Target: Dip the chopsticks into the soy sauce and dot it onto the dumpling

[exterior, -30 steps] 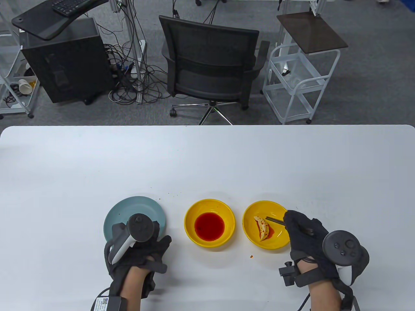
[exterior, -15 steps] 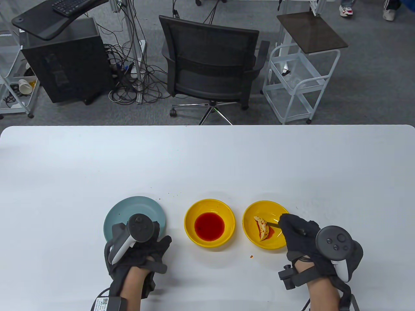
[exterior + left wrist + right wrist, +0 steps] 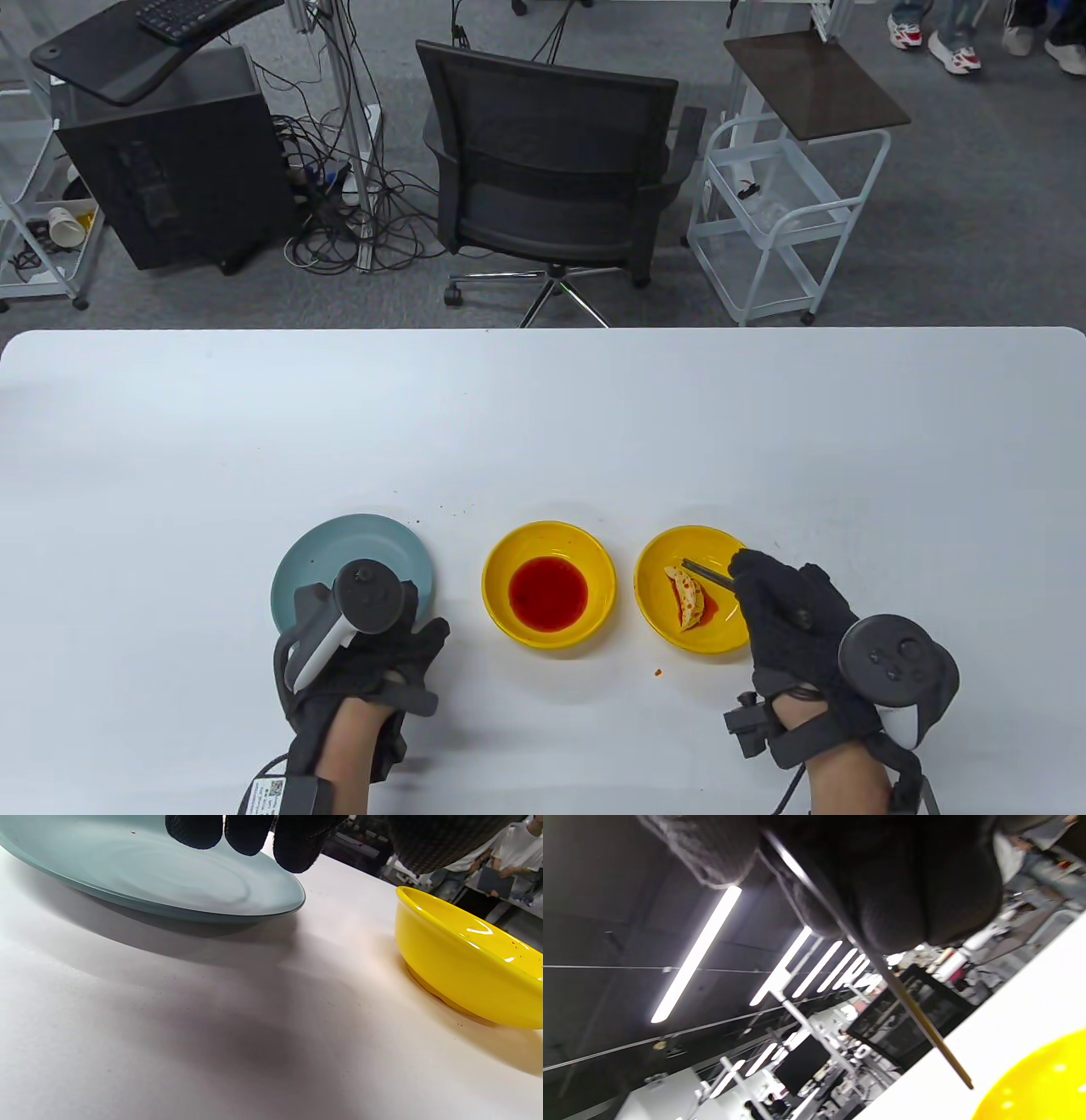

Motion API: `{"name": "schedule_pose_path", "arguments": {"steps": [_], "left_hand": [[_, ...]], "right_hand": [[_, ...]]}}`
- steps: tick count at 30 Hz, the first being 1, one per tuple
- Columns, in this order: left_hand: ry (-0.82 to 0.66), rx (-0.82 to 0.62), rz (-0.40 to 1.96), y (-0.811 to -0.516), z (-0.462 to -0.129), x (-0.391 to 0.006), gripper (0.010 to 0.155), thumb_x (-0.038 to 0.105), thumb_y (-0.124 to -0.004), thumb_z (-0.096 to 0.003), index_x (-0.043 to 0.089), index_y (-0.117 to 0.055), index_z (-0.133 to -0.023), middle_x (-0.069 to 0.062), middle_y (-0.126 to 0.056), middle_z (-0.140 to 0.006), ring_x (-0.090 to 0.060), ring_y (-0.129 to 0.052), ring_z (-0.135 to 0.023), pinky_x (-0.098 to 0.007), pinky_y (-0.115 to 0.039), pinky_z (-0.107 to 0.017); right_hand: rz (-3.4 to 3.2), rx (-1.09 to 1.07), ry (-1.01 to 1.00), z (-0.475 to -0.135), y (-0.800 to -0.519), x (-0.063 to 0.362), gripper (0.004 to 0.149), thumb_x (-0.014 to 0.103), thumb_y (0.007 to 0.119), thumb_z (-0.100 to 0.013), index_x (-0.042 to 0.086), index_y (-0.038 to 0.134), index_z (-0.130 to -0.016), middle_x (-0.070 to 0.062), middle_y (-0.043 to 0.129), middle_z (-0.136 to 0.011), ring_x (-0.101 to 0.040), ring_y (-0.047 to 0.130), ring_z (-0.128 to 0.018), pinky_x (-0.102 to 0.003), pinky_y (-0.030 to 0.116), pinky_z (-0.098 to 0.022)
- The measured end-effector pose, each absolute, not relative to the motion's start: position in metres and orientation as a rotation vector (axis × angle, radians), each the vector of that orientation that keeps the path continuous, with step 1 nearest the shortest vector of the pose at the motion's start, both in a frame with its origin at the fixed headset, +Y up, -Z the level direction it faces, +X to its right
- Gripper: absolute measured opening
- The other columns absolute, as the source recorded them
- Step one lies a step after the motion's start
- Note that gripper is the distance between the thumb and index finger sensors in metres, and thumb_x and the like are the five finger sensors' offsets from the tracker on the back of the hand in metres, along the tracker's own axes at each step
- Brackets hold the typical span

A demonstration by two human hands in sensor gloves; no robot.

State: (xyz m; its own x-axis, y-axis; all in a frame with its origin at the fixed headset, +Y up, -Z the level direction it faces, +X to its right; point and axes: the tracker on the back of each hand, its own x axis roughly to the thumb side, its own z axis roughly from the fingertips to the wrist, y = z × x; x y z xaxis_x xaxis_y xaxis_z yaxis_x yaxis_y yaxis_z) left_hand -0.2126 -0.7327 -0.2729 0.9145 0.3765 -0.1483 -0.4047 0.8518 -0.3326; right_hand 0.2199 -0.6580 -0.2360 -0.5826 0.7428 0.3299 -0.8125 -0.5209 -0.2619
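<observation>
A yellow bowl (image 3: 501, 586) with red sauce (image 3: 548, 592) stands at the table's front middle. A second yellow bowl (image 3: 657, 552) to its right holds a dumpling (image 3: 685, 598) spotted with red sauce. My right hand (image 3: 785, 607) grips dark chopsticks (image 3: 708, 572); their tips hang just above the dumpling's upper end. In the right wrist view one chopstick (image 3: 916, 1018) points down toward the bowl rim (image 3: 1043, 1086). My left hand (image 3: 365, 654) rests on the table at the near edge of a blue-green plate (image 3: 339, 548), fingers (image 3: 248, 832) over its rim, holding nothing.
The plate (image 3: 169, 887) and the sauce bowl's outer wall (image 3: 458, 984) show in the left wrist view. Small red drips lie on the table (image 3: 543, 424) near the right bowl and behind the plate. An office chair (image 3: 551, 170) and a white cart (image 3: 780, 212) stand beyond the far edge.
My right hand dipped the chopstick tips down onto the dumpling, then lifted them back to its upper end. The left hand has not moved.
</observation>
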Motion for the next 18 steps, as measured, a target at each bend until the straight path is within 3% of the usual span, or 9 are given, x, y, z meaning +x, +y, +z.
{"name": "schedule_pose_path", "arguments": {"steps": [9, 18], "left_hand": [[0.082, -0.366, 0.410, -0.732, -0.273, -0.212, 0.078, 0.064, -0.070, -0.0485, 0.019, -0.056, -0.111, -0.010, -0.044, -0.119, -0.048, -0.052, -0.107, -0.072, -0.036, -0.072], [0.082, -0.365, 0.412, -0.732, -0.273, -0.213, 0.078, 0.064, -0.070, -0.0485, 0.019, -0.056, -0.111, -0.010, -0.045, -0.118, -0.048, -0.052, -0.107, -0.072, -0.036, -0.072]], "right_hand": [[2.176, 0.505, -0.541, -0.227, -0.659, 0.182, 0.055, 0.049, 0.073, -0.044, 0.013, 0.084, -0.084, -0.019, 0.099, -0.072, -0.046, 0.097, -0.061, -0.076, 0.053, -0.066], [2.302, 0.689, -0.467, -0.224, -0.671, 0.145, 0.056, 0.049, 0.075, -0.042, 0.021, 0.079, -0.091, -0.013, 0.097, -0.081, -0.044, 0.096, -0.068, -0.076, 0.050, -0.067]]}}
